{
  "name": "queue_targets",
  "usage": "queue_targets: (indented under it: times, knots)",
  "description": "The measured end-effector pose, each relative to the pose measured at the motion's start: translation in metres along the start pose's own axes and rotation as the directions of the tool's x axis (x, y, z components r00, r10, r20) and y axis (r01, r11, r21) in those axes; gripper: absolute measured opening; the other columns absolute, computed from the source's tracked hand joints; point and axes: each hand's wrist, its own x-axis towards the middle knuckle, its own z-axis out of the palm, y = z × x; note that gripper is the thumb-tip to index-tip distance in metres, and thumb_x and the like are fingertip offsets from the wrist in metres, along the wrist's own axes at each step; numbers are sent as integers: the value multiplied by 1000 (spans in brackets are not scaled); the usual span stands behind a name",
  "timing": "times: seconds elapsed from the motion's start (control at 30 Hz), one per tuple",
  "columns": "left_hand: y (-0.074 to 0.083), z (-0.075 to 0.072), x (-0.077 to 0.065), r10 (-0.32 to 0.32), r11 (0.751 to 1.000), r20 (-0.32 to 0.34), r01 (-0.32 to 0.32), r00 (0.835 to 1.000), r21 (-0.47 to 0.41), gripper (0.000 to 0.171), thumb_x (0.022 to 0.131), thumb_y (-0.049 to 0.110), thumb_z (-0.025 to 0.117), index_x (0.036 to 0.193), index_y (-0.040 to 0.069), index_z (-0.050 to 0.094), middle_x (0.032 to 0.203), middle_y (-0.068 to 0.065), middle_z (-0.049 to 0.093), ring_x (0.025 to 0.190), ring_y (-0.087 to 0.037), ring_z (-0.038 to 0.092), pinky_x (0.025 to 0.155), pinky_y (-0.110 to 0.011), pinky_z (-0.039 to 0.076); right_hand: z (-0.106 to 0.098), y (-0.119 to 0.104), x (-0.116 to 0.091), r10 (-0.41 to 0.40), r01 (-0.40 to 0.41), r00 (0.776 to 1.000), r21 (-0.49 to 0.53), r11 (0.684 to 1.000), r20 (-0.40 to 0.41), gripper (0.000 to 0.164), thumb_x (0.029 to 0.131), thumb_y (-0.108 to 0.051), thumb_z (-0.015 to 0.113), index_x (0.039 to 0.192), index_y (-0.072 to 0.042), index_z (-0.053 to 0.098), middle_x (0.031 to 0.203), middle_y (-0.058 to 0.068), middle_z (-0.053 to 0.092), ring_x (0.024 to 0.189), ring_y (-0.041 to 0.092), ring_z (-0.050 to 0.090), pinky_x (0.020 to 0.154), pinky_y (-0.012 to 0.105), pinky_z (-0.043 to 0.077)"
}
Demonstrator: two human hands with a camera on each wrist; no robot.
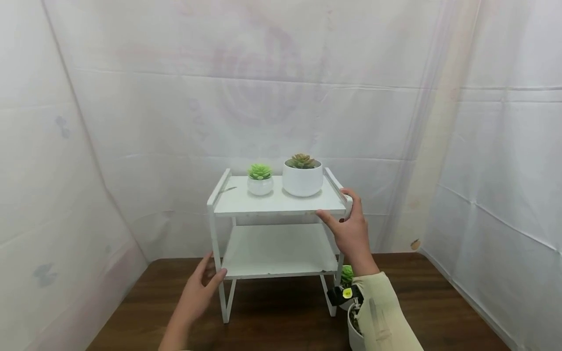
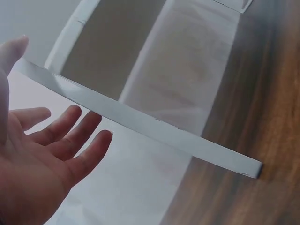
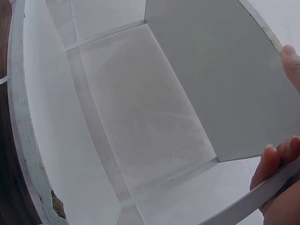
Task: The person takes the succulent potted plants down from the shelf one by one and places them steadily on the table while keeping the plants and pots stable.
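Observation:
A white two-tier shelf stands on the brown wooden table. My right hand grips its upper right front corner: in the right wrist view the fingers curl around the post and the thumb lies at the top board's edge. Beside the left front leg is my left hand, fingers loosely spread; the left wrist view has the fingertips right at the white leg. On the top board sit a small white pot with a green succulent and a larger white pot with a brownish-green one.
Near the right legs, partly behind my right forearm, stand a green potted plant and another white pot. The wooden table extends to both sides. White cloth hangs behind and at the sides.

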Motion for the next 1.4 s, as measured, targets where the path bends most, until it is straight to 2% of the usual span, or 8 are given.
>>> queue_targets:
  times: [0.13, 0.27, 0.5, 0.7, 0.93, 1.1, 1.2, 1.4]
  knots:
    - [11, -7, 3, 19, 1000, -15, -18, 1000, 17, 77, 98, 43, 55, 155, 9, 18, 137, -22, 52, 126, -40, 52, 96, -52, 49, 0, -2, 2, 2, -2, 1000, 0, 1000, 2, 82, 77, -55, 76, 143, -38, 30, 80, 9, 44, 61, 21, 39, 54, 32, 40]
    - [21, -14, 5, 1, 999, -21, -1, 1000, 38, 78, 98, 46, 54, 155, 8, 16, 138, -22, 51, 128, -41, 51, 99, -54, 48, 0, -4, 3, -3, 3, 1000, -5, 1000, 3, 82, 77, -55, 76, 143, -38, 30, 73, 9, 41, 58, 21, 39, 53, 32, 40]
    - [37, -24, 1, -19, 998, -5, 20, 1000, 65, 83, 97, 54, 49, 156, 10, 13, 143, -22, 47, 132, -42, 46, 103, -58, 42, -1, -6, 1, 22, -22, 1000, -1, 1000, 20, 84, 77, -55, 76, 144, -37, 29, 95, 15, 52, 68, 24, 46, 58, 32, 42]
    - [52, -31, -2, -9, 999, -21, 10, 1000, 50, 82, 97, 54, 49, 156, 11, 13, 145, -22, 45, 134, -43, 43, 105, -61, 39, -2, -6, 0, 20, -20, 1000, -6, 1000, 14, 83, 77, -55, 76, 143, -38, 29, 78, 11, 44, 61, 23, 42, 55, 32, 41]
    - [65, -37, 1, -20, 998, -22, 21, 1000, 55, 84, 95, 60, 48, 157, 16, 11, 148, -20, 42, 135, -42, 42, 105, -60, 39, -4, -5, 1, 16, -16, 1000, -11, 1000, 5, 83, 77, -55, 76, 143, -37, 29, 75, 10, 43, 60, 23, 41, 55, 32, 41]
    - [76, -42, 2, -27, 998, -20, 28, 999, 48, 86, 93, 63, 47, 157, 19, 10, 150, -18, 39, 137, -40, 39, 109, -58, 36, -3, -5, -1, 28, -27, 1000, -17, 999, 15, 83, 77, -56, 75, 143, -38, 28, 96, 16, 53, 69, 26, 47, 59, 32, 43]
    - [83, -46, 2, -27, 998, -20, 28, 999, 53, 88, 92, 66, 46, 157, 21, 8, 151, -18, 37, 139, -38, 37, 110, -57, 35, -3, -5, -2, 29, -29, 999, -16, 999, 20, 83, 77, -56, 75, 144, -37, 28, 104, 18, 53, 72, 27, 48, 60, 32, 43]
    - [101, -56, 4, -13, 997, -27, 15, 1000, 73, 85, 94, 62, 46, 157, 21, 6, 153, -19, 34, 139, -40, 36, 109, -58, 35, -1, -4, -2, 27, -26, 999, -20, 999, 18, 84, 77, -58, 74, 144, -38, 28, 88, 14, 49, 65, 25, 45, 57, 32, 42]
